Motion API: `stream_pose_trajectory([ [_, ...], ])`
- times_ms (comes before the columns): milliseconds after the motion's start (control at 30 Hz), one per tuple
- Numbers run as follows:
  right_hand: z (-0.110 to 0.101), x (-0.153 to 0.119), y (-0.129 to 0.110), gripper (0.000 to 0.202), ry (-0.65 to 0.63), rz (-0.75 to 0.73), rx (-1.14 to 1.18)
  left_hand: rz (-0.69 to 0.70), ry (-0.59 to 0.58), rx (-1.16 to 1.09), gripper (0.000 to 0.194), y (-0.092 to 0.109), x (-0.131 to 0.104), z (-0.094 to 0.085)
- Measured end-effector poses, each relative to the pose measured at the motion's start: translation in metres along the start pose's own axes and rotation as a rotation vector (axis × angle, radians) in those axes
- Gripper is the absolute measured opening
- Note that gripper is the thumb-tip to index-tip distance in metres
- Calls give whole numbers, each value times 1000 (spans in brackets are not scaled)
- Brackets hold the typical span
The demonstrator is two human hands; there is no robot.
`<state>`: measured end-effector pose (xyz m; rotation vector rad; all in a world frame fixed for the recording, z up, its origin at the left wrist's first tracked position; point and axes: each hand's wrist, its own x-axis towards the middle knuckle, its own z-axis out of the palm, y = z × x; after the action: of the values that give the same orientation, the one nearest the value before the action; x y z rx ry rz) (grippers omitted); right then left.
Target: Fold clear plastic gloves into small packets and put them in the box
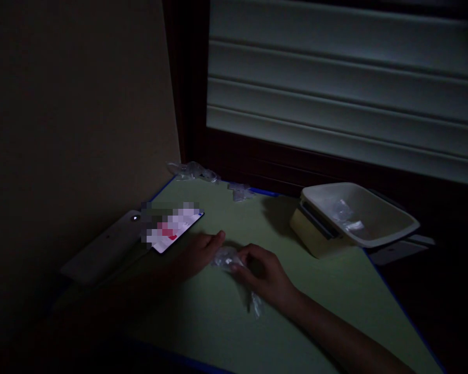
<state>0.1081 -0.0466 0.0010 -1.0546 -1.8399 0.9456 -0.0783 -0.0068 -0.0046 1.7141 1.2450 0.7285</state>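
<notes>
Crumpled clear plastic lies between my two hands over the middle of the pale green table. My right hand pinches its right side between thumb and fingers, and a strip of the plastic hangs down below. At its left edge is my left hand, thumb raised and the other fingers dark and partly hidden; whether it grips the plastic is unclear. A phone with a lit screen, partly pixelated, rests just beyond my left hand.
A pale tub with clear plastic pieces inside sits tilted at the right. More clear plastic lies along the back edge, near a small clear packet. A long white object leans at the left wall.
</notes>
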Motion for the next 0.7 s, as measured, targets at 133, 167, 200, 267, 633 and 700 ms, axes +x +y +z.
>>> stream_pose_trajectory([
  [133,-1,1,-5,28,22,22,-30,44,-47,11,55,5,-5,2],
  [167,-2,0,-6,30,19,31,-17,54,-55,14,53,6,-6,2],
  [200,-4,0,-7,31,20,41,-3,60,-52,16,52,8,-6,2],
  [267,-6,0,-7,31,37,69,34,72,-34,13,46,9,-6,1],
  [633,-13,1,-11,45,171,172,125,110,-28,-89,32,0,4,-6],
  [700,-16,1,-9,46,222,178,124,125,-29,-97,31,-3,5,-7],
])
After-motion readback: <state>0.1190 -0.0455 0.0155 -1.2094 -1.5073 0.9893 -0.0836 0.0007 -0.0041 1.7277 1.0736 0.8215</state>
